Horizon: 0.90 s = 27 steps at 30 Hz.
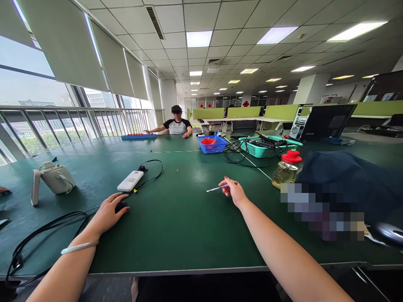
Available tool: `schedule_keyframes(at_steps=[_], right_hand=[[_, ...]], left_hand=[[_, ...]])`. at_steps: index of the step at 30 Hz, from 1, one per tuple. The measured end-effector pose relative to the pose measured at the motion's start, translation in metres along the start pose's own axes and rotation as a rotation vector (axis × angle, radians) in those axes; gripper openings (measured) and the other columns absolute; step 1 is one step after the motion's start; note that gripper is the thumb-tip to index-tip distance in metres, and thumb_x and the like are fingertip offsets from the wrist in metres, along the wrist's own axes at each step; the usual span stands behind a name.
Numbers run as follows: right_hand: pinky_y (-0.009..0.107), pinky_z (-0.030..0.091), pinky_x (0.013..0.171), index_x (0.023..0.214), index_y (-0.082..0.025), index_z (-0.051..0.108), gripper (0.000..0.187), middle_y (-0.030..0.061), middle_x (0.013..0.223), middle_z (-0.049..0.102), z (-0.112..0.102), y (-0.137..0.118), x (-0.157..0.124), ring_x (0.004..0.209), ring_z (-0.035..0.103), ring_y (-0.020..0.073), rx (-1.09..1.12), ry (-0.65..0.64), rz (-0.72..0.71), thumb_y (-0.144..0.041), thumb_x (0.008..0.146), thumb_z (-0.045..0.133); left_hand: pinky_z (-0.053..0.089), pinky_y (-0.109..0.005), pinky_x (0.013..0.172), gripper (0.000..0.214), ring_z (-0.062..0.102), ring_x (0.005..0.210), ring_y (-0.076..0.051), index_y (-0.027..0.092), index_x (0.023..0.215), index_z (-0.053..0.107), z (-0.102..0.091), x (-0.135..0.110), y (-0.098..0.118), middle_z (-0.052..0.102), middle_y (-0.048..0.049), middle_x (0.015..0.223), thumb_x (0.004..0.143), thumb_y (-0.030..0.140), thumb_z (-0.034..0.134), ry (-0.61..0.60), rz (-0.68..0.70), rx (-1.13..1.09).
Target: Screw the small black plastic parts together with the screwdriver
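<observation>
Your right hand [233, 191] is closed around a thin silver tool [217, 188] above the green table [176, 239]. The tip points left, but your fingers hide the other end, so you can't see what kind of tool it is. Your left hand [111, 212] lies over a small black thing [121, 206]. Most of it is under your palm, so I can't tell what it is or if you are gripping it.

Just past that hand is a flat white box [130, 181], with marks too small to read. A black cord [47, 226] loops beside your left arm and hangs over the table edge. Someone else's fingers [4, 190] poke in at the left, cut off by the side of the view. On your right, blurry squares cover something next to a dark cloth [349, 176].

The table top is shiny, with pale scuffs. Black wires spill from a green basket [260, 150] near a blue basket [212, 147]. Across from you sits a person [178, 126] with a blurred face. Tall windows [28, 63] with blinds line the left, and bright square lights [199, 39] dot the ceiling.
</observation>
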State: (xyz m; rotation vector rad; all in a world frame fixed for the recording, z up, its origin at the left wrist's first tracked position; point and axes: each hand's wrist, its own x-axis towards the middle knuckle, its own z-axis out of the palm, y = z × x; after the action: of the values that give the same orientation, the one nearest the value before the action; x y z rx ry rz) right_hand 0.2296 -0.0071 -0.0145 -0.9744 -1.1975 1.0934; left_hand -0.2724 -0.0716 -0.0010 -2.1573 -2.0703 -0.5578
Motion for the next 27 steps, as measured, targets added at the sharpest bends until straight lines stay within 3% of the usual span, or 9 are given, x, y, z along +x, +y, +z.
schedule_keyframes(at_steps=[2,5,8,11,15,18,21,24,27], right_hand=[[0.025,0.033,0.039,0.06,-0.017,0.069,0.055,0.0012,0.047,0.055,0.0,0.0,0.0,0.04,0.043,0.0101,0.001,-0.003,0.0,-0.071,0.069,0.065],[0.025,0.033,0.039,0.062,-0.017,0.07,0.056,0.0013,0.047,0.055,0.0,0.0,0.0,0.04,0.044,0.01,0.003,-0.005,-0.002,-0.072,0.07,0.064],[0.025,0.033,0.039,0.064,-0.017,0.07,0.055,0.001,0.047,0.055,0.0,0.0,0.0,0.039,0.044,0.0101,0.003,-0.001,-0.006,-0.071,0.072,0.063],[0.024,0.033,0.039,0.069,-0.017,0.071,0.053,-0.0004,0.044,0.054,0.0,0.0,0.0,0.038,0.043,0.0101,0.004,0.004,-0.013,-0.07,0.073,0.062],[0.025,0.033,0.039,0.067,-0.018,0.069,0.053,-0.0007,0.047,0.053,0.001,-0.001,-0.001,0.039,0.043,0.0099,-0.01,-0.002,-0.019,-0.07,0.073,0.063],[0.025,0.032,0.038,0.066,-0.018,0.068,0.052,-0.0014,0.05,0.053,0.001,-0.002,-0.001,0.04,0.044,0.0095,-0.018,0.015,-0.024,-0.07,0.07,0.066],[0.024,0.032,0.038,0.069,-0.019,0.067,0.05,-0.0023,0.052,0.053,0.002,-0.001,-0.002,0.04,0.044,0.009,-0.028,0.037,-0.038,-0.068,0.067,0.071],[0.024,0.032,0.037,0.069,-0.019,0.065,0.048,-0.0033,0.052,0.051,0.004,0.0,-0.003,0.04,0.042,0.0087,-0.045,0.058,-0.066,-0.067,0.066,0.072],[0.024,0.031,0.037,0.067,-0.02,0.062,0.049,-0.0042,0.05,0.047,0.005,0.001,-0.001,0.038,0.04,0.0088,-0.069,0.08,-0.092,-0.068,0.069,0.069]], left_hand=[[0.04,-0.045,0.109,0.061,0.055,0.123,-0.033,0.018,0.131,0.061,0.0,-0.002,-0.002,0.059,-0.0141,0.136,0.081,0.05,0.049,0.047,-0.002,0.034],[0.044,-0.044,0.103,0.055,0.06,0.115,-0.032,0.016,0.129,0.063,-0.004,-0.004,-0.001,0.068,-0.0143,0.121,0.083,0.042,0.047,-0.005,-0.058,0.061],[0.047,-0.044,0.1,0.051,0.06,0.114,-0.034,0.016,0.126,0.065,-0.015,-0.002,0.015,0.071,-0.0145,0.117,0.084,0.038,0.047,0.006,-0.093,0.082],[0.045,-0.043,0.103,0.047,0.059,0.118,-0.033,0.021,0.126,0.064,-0.028,0.007,0.056,0.069,-0.0113,0.123,0.085,0.041,0.053,0.056,-0.017,0.059],[0.045,-0.037,0.102,0.047,0.06,0.115,-0.027,0.028,0.131,0.06,-0.031,0.028,0.142,0.069,-0.0059,0.121,0.085,0.04,0.062,-0.026,0.289,-0.069],[0.043,-0.038,0.104,0.049,0.058,0.117,-0.026,0.026,0.133,0.058,-0.015,0.044,0.212,0.07,-0.0078,0.117,0.085,0.032,0.066,-0.06,0.519,-0.129],[0.043,-0.038,0.103,0.05,0.057,0.117,-0.027,0.023,0.136,0.055,0.014,0.055,0.267,0.068,-0.011,0.12,0.087,0.027,0.064,-0.142,0.517,-0.182],[0.047,-0.038,0.096,0.055,0.062,0.111,-0.028,0.023,0.139,0.053,0.044,0.062,0.297,0.069,-0.0125,0.115,0.085,0.026,0.065,-0.219,0.429,-0.212],[0.048,-0.037,0.095,0.058,0.062,0.111,-0.028,0.023,0.14,0.052,0.066,0.065,0.304,0.07,-0.0127,0.112,0.084,0.026,0.067,-0.229,0.378,-0.235]])
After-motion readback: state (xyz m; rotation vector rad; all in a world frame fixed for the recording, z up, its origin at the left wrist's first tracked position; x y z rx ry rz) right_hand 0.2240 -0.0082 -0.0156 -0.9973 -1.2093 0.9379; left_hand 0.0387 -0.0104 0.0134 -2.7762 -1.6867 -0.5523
